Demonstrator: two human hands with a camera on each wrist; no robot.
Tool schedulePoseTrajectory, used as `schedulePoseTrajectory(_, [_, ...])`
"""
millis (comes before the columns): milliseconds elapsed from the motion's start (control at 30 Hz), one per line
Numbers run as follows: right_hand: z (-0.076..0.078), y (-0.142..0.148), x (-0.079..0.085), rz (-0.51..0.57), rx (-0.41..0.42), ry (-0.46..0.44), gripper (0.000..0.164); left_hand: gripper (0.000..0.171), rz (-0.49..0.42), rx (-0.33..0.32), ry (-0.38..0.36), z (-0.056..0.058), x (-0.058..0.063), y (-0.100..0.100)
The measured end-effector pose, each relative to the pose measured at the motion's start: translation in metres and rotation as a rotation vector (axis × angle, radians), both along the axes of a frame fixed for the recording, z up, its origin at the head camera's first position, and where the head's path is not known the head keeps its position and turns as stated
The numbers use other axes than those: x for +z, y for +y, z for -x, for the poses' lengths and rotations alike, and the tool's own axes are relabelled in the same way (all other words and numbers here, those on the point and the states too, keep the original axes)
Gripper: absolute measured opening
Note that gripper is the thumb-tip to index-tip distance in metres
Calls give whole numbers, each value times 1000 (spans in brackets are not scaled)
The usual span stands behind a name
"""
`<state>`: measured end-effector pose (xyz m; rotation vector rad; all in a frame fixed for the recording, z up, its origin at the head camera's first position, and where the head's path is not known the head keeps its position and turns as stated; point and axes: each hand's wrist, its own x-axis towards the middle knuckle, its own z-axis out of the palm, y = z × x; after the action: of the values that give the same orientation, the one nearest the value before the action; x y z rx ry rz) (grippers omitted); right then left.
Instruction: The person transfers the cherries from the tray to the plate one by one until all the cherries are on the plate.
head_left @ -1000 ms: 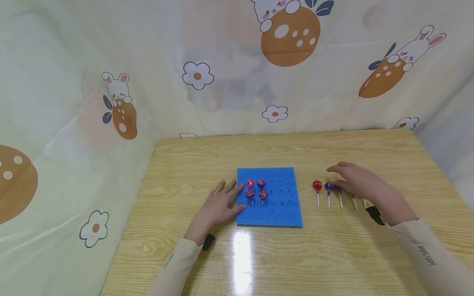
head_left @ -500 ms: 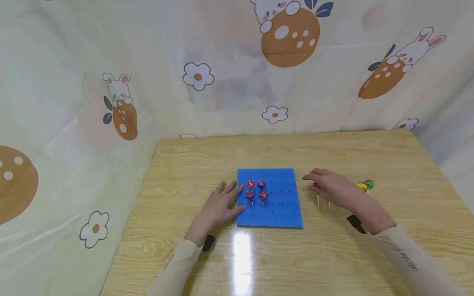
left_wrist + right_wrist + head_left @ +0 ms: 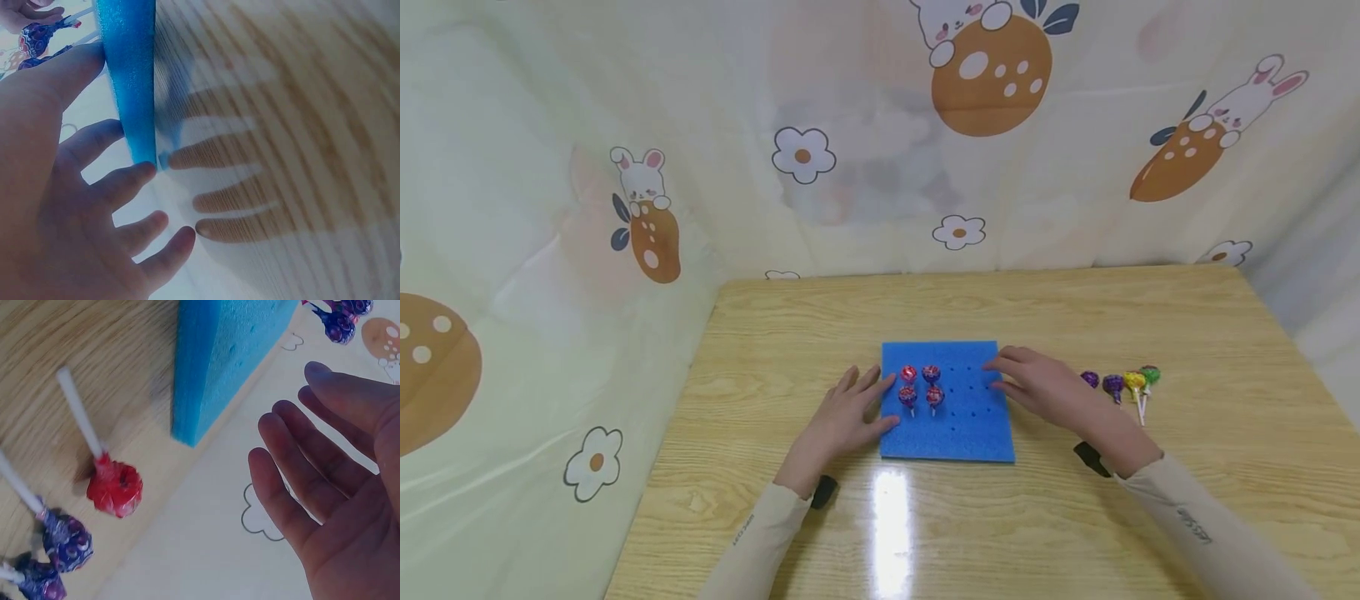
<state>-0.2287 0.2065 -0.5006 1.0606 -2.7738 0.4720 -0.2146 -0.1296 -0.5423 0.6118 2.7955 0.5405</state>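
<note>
A blue foam board point(image 3: 951, 443) with rows of small holes lies mid-table in the head view. Several wrapped lollipops point(image 3: 931, 373) stand in its left part, sticks down. My left hand point(image 3: 847, 417) has its fingers spread at the board's left edge; in the left wrist view the thumb and a finger touch the foam point(image 3: 132, 75). Over the board's right edge reaches my right hand point(image 3: 1037, 385), fingers loosely bent and holding nothing in the right wrist view. Beside it there, a red lollipop point(image 3: 115, 490) and purple lollipops point(image 3: 67, 540) lie on the table.
Right of my right hand, a yellow lollipop point(image 3: 1135, 381) and a green lollipop point(image 3: 1150, 372) lie in the row with purple ones. A patterned curtain point(image 3: 880, 192) hangs behind the wooden table point(image 3: 790, 317) and along its left side.
My right hand has moved left from above the loose lollipops to the board's right edge. The yellow and green lollipops have come into sight behind it. My left hand stays put.
</note>
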Motion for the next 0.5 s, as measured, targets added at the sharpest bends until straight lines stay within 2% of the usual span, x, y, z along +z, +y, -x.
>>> schedulePoseTrajectory(233, [0, -11, -1, 18, 15, 31, 26, 72, 5, -2, 3, 0, 1, 1])
schedulePoseTrajectory(500, [4, -26, -8, 76, 74, 97, 28, 72, 8, -5, -3, 0, 2, 1])
